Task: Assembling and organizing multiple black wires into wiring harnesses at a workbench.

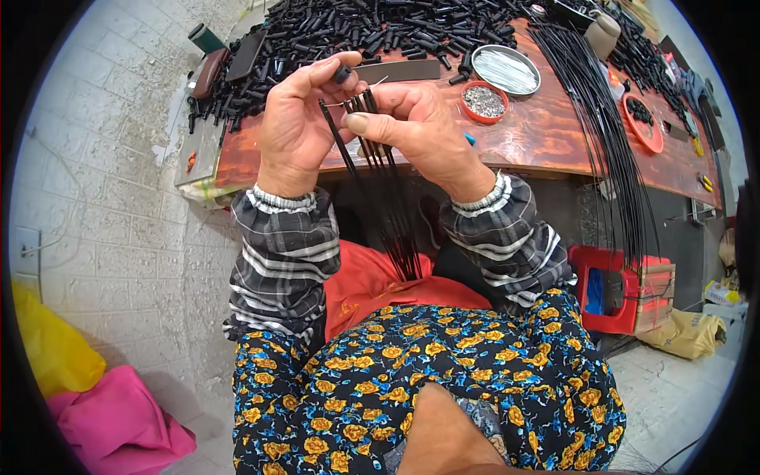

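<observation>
My left hand pinches a small round black plastic part between thumb and forefinger. Beside it, my right hand is closed on the top ends of several thin black umbrella ribs, which hang down to my lap. A fine pale wire runs across the rib ends and sticks out at the top. One rib stands a little apart to the left, its tip close to my left palm. Both hands are in front of the table edge; my left palm faces up.
A wooden table carries a heap of black tubular parts. An orange bowl of small metal bits and a round tin of white strips stand right of my hands. Long black rods overhang the edge near a red stool.
</observation>
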The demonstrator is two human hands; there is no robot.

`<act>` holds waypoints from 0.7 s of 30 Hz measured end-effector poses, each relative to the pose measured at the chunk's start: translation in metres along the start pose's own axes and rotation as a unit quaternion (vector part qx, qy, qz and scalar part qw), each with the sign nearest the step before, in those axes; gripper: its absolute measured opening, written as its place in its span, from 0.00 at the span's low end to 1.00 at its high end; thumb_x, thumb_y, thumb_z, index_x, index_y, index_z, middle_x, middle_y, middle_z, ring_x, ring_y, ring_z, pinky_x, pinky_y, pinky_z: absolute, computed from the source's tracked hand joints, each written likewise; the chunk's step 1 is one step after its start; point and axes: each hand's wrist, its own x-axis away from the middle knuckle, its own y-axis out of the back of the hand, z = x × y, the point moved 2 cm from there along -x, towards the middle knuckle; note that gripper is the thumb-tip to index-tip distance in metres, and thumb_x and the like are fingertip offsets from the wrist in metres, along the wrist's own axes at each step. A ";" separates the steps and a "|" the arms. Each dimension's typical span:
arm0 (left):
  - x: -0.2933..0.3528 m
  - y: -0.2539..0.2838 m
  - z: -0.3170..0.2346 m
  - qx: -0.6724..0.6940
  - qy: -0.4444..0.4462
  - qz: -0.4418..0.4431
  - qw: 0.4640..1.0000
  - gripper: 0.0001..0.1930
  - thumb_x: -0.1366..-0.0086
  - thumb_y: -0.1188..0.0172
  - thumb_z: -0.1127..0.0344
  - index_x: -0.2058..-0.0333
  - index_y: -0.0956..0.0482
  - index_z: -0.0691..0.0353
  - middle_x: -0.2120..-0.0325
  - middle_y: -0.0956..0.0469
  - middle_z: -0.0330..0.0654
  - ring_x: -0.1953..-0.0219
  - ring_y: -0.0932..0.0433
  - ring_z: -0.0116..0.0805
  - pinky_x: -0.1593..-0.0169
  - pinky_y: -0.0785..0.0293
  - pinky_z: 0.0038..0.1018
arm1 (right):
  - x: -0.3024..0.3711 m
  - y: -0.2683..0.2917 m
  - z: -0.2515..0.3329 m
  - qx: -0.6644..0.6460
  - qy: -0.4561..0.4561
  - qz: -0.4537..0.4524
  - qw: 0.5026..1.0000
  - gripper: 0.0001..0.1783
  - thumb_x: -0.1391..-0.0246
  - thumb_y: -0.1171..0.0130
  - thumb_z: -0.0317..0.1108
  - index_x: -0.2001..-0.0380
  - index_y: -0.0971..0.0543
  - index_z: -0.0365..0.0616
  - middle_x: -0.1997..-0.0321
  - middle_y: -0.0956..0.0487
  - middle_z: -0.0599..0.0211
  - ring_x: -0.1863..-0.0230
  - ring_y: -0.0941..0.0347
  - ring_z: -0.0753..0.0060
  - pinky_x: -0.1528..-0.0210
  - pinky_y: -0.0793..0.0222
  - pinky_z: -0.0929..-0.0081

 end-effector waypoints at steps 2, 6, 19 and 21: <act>0.004 -0.006 0.001 -0.016 -0.013 -0.021 1.000 0.14 0.39 0.44 0.65 0.60 0.21 0.69 0.74 0.21 0.41 0.68 0.23 0.33 0.63 0.26 0.29 | 0.001 0.000 0.000 0.003 0.012 -0.001 1.000 0.10 0.44 0.41 0.34 0.66 0.20 0.36 0.71 0.21 0.74 0.70 0.29 0.87 0.67 0.32 0.86; 0.008 -0.003 0.001 0.001 -0.011 -0.016 1.000 0.13 0.39 0.44 0.67 0.60 0.21 0.70 0.73 0.22 0.40 0.67 0.23 0.31 0.60 0.27 0.26 | 0.000 -0.001 -0.005 0.040 0.022 -0.033 0.998 0.09 0.45 0.40 0.33 0.67 0.19 0.37 0.73 0.23 0.77 0.72 0.31 0.90 0.71 0.35 0.86; 0.015 -0.004 -0.001 0.047 -0.025 0.059 0.997 0.10 0.39 0.46 0.73 0.60 0.25 0.70 0.68 0.24 0.42 0.62 0.24 0.33 0.52 0.29 0.27 | -0.002 -0.010 -0.010 0.081 0.056 -0.087 0.991 0.07 0.48 0.39 0.30 0.73 0.20 0.36 0.79 0.29 0.82 0.76 0.38 0.92 0.77 0.42 0.85; 0.014 -0.001 0.001 0.063 -0.038 0.077 0.994 0.09 0.38 0.46 0.72 0.60 0.25 0.70 0.67 0.24 0.44 0.60 0.24 0.37 0.50 0.30 0.30 | 0.000 -0.010 -0.006 0.075 0.058 -0.090 0.991 0.07 0.48 0.39 0.30 0.74 0.21 0.36 0.80 0.30 0.82 0.76 0.39 0.92 0.77 0.43 0.84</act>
